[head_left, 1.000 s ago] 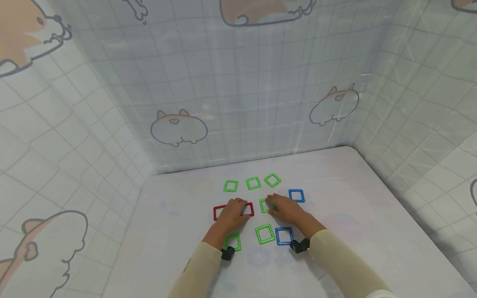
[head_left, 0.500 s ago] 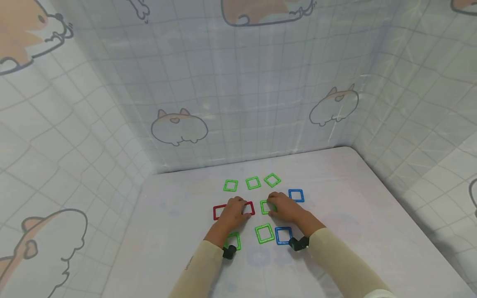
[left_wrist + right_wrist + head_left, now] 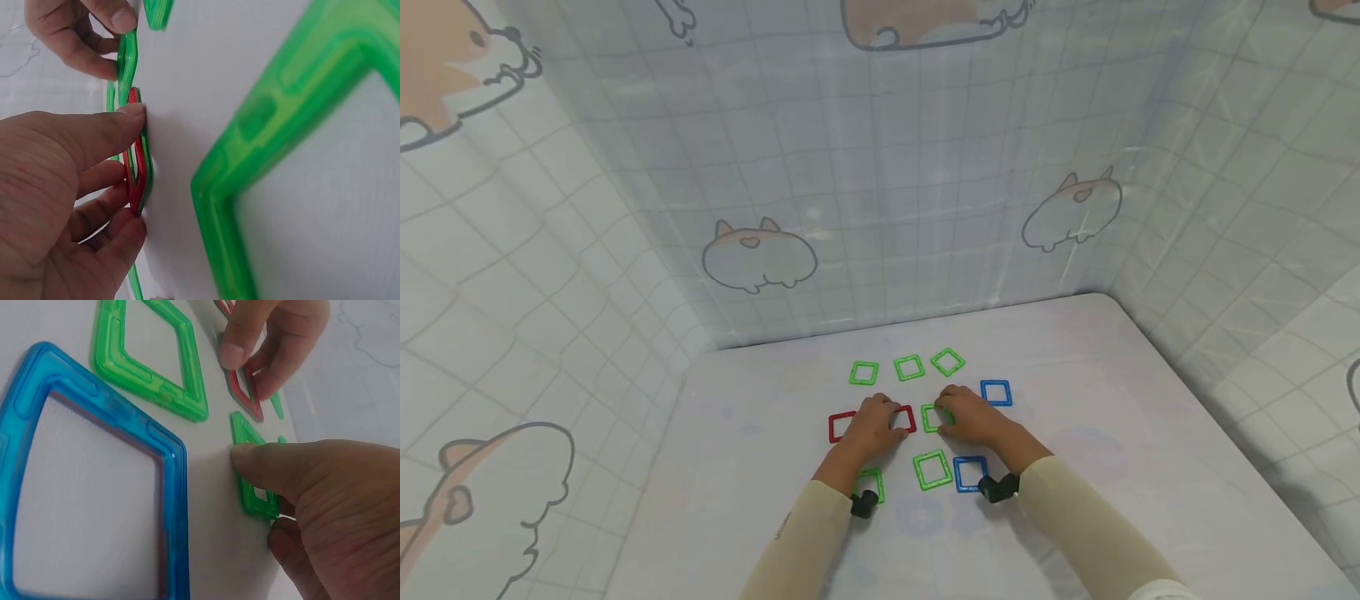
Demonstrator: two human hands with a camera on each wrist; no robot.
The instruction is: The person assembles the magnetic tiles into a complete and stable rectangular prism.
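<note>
- White, glossy sheeting (image 3: 910, 208), printed with a grey grid and cartoon corgis, encloses three sides.
- A white surface (image 3: 1075, 375) with rounded corners carries several hollow, square-like plastic frames.
- Two cream sleeves (image 3: 805, 533) reach in from the near edge.
- The left hand (image 3: 871, 427) pinches a red, hollow plastic frame (image 3: 141, 172) between thumb and fingers, left of centre; a green edge shows directly against it. More red edging shows beyond the hand's other side.
- The right hand (image 3: 976, 417) pinches a translucent green plastic frame (image 3: 256, 509), just beside the red one.
- A translucent blue frame (image 3: 970, 458) and a green frame (image 3: 936, 486) lie nearer; another green frame (image 3: 881, 486) lies partly under the left wrist.
- Farther back lie three green frames (image 3: 912, 378) in a row, with a second blue frame (image 3: 996, 382) beyond the right hand.
- Small black devices (image 3: 999, 489) sit at both wrists.
</note>
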